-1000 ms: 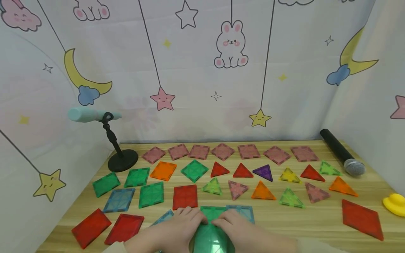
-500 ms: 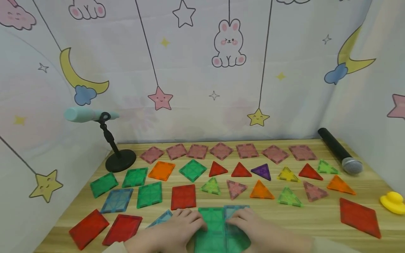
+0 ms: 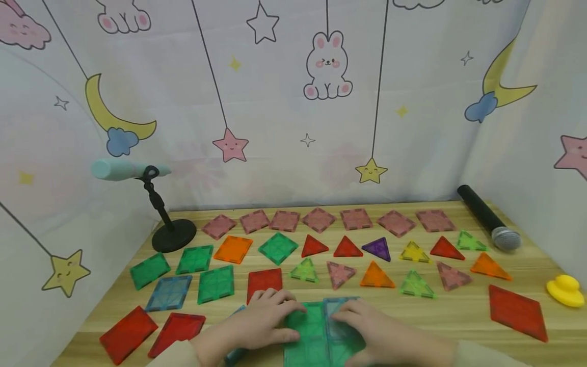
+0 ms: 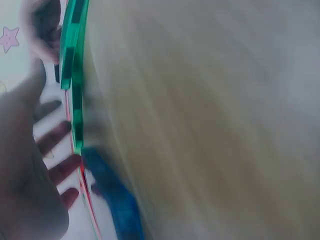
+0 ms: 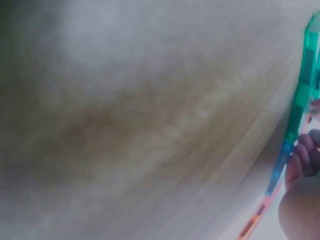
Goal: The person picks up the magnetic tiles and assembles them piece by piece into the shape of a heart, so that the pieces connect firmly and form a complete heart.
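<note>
Centrally, on table [image 3: 412, 323]: green tiles [image 3: 314, 323]; blue tile [image 3: 337, 331] adjoining at right. Left hand [image 3: 263, 323] at green tiles' left edge, grip apart; right hand [image 3: 378, 331] over blue tile, grip likewise apart.

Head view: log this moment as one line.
left hand: at left edge of front green tiles | right hand: over neighbouring blue tile | black microphone: back right

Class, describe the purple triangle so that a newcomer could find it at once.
On the wooden table, find the row just nearer than the pink squares at the back. There, between a red triangle and a yellow triangle, lies the purple triangle, the only purple tile in view.
</note>
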### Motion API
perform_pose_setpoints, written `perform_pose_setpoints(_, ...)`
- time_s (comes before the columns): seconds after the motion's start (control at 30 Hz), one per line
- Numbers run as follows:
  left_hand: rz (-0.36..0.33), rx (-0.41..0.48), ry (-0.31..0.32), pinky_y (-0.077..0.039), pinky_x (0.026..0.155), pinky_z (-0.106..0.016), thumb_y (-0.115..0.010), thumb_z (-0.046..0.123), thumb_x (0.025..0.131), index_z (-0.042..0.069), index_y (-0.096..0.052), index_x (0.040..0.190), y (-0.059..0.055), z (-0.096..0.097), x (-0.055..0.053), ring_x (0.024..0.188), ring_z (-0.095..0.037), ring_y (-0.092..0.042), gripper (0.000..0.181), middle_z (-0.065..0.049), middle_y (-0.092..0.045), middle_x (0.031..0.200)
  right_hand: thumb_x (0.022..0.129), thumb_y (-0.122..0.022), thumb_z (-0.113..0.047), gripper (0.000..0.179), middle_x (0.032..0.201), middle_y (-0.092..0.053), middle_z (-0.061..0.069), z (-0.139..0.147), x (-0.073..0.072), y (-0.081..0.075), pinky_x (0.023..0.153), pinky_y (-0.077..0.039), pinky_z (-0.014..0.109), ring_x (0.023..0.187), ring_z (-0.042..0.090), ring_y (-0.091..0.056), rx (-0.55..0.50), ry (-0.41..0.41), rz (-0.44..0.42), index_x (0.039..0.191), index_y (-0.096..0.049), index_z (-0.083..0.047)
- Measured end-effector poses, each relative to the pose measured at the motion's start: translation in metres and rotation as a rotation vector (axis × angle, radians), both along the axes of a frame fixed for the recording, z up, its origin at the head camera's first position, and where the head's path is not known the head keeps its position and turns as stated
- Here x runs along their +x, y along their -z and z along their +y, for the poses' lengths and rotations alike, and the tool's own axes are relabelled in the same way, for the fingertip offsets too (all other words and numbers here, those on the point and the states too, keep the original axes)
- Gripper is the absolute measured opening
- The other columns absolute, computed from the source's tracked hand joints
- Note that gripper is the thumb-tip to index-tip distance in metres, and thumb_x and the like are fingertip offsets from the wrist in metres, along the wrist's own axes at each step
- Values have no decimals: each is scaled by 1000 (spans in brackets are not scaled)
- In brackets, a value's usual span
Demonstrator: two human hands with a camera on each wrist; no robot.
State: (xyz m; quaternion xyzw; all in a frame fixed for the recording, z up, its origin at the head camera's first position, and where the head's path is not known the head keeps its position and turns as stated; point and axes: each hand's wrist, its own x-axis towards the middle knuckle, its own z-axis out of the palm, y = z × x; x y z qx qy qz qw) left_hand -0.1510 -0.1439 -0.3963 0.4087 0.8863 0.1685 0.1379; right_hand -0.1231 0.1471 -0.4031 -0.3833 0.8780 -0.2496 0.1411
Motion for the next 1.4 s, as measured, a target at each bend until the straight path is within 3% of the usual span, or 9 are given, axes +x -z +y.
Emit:
perform_pose_setpoints(0.13, 3, -57, -56, -30, 86, -46, -56, 62, 83, 36, -50, 128, -1, 5, -3, 108, -16, -38, 52, 8, -43, 126, 77, -61, -65, 74, 125, -45, -6, 1, -2, -1, 93, -43, 35, 113, 13, -43, 5, 39, -20, 133, -51, -17)
perform_pose_setpoints(0.3, -30, -98, -87, -29, 88, -50, -62, 65, 76, 38, -50, 124, -2, 7, -3, 105, -16, -39, 57, 9, -43, 123, 79, -60, -64, 74, 124, -46, -5, 0, -2, -1, 92, -43, 35, 113, 14, -44, 7, 21, 11, 133, -51, -15)
perform_pose_setpoints(0.4, -38, -114, -91, -29, 87, -49, -64, 67, 73, 38, -50, 123, -3, 8, -2, 104, -16, -39, 59, 8, -44, 123, 79, -60, -63, 73, 124, -45, -4, 0, 0, -1, 91, -43, 34, 113, 14, -43, 1, 18, -14, 134, -50, -15)
perform_pose_setpoints(0.7, 104, -134, -66, -31, 85, -47, -61, 78, 62, 34, -47, 124, 0, 13, 1, 100, -14, -40, 77, 10, -43, 122, 78, -60, -63, 76, 125, -44, -5, 4, 0, 1, 92, -43, 34, 114, 14, -42, -14, 29, -11, 135, -49, -15)
perform_pose_setpoints(1.07, 146, -109, -68, -31, 85, -48, -59, 73, 71, 33, -51, 124, 3, 13, 1, 99, -15, -40, 66, 10, -45, 119, 75, -59, -67, 83, 133, -40, -1, 20, -3, 3, 93, -42, 39, 119, 20, -39, 48, 55, 14, 138, -47, -13)
perform_pose_setpoints(1.3, 220, -138, -81, -32, 85, -46, -57, 76, 69, 35, -53, 122, 3, 12, -2, 97, -15, -41, 67, 10, -49, 118, 77, -60, -65, 81, 135, -39, -2, 27, -8, 2, 96, -40, 39, 121, 22, -36, 55, -16, 30, 137, -47, -11)
perform_pose_setpoints(1.4, 229, -142, -71, -32, 85, -45, -56, 76, 70, 34, -54, 122, 3, 13, -3, 95, -14, -41, 66, 10, -49, 118, 77, -62, -63, 77, 136, -40, -2, 36, -9, -1, 96, -41, 40, 121, 21, -38, 50, 8, 41, 136, -49, -14)
